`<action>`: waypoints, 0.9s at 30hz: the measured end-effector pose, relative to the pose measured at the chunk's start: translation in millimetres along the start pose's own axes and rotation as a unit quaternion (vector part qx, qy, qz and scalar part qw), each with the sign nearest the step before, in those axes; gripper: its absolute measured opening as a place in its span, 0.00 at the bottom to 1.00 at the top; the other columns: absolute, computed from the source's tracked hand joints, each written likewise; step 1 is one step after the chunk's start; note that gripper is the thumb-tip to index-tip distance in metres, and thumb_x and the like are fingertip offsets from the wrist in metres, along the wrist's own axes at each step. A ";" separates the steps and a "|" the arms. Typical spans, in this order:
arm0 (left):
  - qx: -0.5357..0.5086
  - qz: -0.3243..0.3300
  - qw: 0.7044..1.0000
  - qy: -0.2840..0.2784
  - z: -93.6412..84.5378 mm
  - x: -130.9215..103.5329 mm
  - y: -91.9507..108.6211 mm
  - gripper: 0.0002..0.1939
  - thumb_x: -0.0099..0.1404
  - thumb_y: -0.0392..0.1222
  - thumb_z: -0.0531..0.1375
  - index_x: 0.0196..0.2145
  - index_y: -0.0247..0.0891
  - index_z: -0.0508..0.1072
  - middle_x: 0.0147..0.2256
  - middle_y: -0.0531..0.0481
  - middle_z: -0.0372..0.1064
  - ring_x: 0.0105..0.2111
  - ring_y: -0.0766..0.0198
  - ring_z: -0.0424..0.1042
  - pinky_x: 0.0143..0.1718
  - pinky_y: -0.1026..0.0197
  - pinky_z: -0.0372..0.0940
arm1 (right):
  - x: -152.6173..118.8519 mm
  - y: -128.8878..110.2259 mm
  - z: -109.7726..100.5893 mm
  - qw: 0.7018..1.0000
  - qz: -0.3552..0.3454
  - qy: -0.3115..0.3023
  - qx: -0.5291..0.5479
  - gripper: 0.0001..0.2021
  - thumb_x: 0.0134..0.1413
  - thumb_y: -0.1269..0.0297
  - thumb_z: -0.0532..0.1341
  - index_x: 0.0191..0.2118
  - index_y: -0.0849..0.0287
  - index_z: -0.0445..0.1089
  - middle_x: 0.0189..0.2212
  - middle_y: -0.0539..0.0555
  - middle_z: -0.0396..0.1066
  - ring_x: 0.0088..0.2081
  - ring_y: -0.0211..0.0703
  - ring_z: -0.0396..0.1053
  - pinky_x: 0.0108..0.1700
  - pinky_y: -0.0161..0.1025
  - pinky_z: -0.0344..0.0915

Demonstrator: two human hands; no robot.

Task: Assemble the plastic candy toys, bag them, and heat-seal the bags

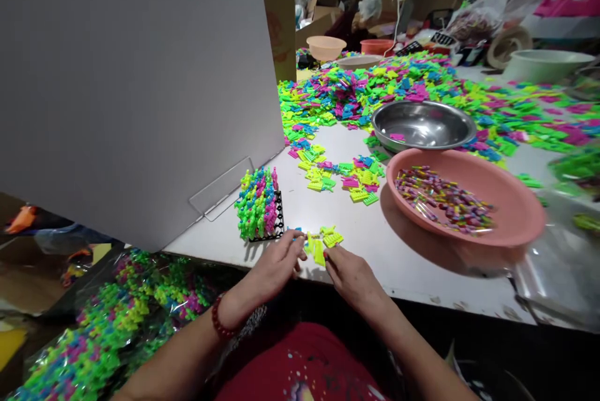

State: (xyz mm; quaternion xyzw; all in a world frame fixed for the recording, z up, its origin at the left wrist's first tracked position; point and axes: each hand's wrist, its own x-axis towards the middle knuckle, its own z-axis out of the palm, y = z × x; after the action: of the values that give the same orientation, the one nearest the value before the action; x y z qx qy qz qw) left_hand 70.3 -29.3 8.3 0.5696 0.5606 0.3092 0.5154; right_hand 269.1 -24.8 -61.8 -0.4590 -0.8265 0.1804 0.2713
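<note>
Near the table's front edge, my left hand (280, 258) reaches over the tabletop with its fingers loosely apart. A small blue plastic piece (294, 230) lies at its fingertips, partly covered by them. My right hand (352, 271) is closed in a pinch at the edge of a yellow plastic piece (319, 252), its fingertips partly hiding the contact. Just beyond it lies another yellow ribbed piece (333, 238). Left of my hands stands a black rack (280, 210) packed with upright green, blue and pink plastic figures (257, 201); a strip of its holders on the right side is bare.
A pink basin (515, 213) with small multicoloured sticks stands right, before a steel bowl (424, 126). Loose plastic pieces (356, 179) lie ahead, with a large heap (337, 92) behind. A grey panel (140, 89) walls the left. Bagged figures (94, 332) sit below the table.
</note>
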 end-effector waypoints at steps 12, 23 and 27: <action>0.349 0.282 0.885 0.126 -127.1 116.5 -12.5 0.21 0.72 0.45 0.47 0.55 0.35 0.68 0.54 0.38 0.68 0.56 0.52 0.64 0.62 0.47 0.56 | 194.4 18.5 94.9 0.931 0.180 0.046 0.315 0.05 0.54 0.65 0.60 0.36 0.58 0.69 0.30 0.50 0.72 0.33 0.40 0.71 0.38 0.37 0.66; 0.402 0.291 0.866 0.060 -131.7 130.3 -34.4 0.25 0.75 0.47 0.42 0.62 0.35 0.62 0.62 0.39 0.62 0.62 0.55 0.60 0.65 0.46 0.57 | 211.8 21.5 116.3 0.968 0.144 0.024 0.203 0.07 0.54 0.71 0.56 0.30 0.59 0.71 0.31 0.51 0.75 0.32 0.41 0.65 0.36 0.34 0.59; 0.408 0.291 0.863 0.058 -131.1 129.0 -31.7 0.25 0.74 0.46 0.42 0.62 0.32 0.62 0.61 0.38 0.62 0.62 0.54 0.61 0.65 0.46 0.57 | 213.5 17.9 115.0 0.979 0.126 0.012 0.159 0.09 0.54 0.75 0.54 0.33 0.61 0.72 0.33 0.54 0.75 0.34 0.42 0.65 0.37 0.34 0.57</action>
State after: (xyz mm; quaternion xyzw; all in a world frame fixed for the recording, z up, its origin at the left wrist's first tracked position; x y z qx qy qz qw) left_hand -38.5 120.7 -14.0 0.8471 0.4747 0.2213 0.0899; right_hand 118.2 161.7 -101.8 -0.5129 -0.7193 0.3367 0.3260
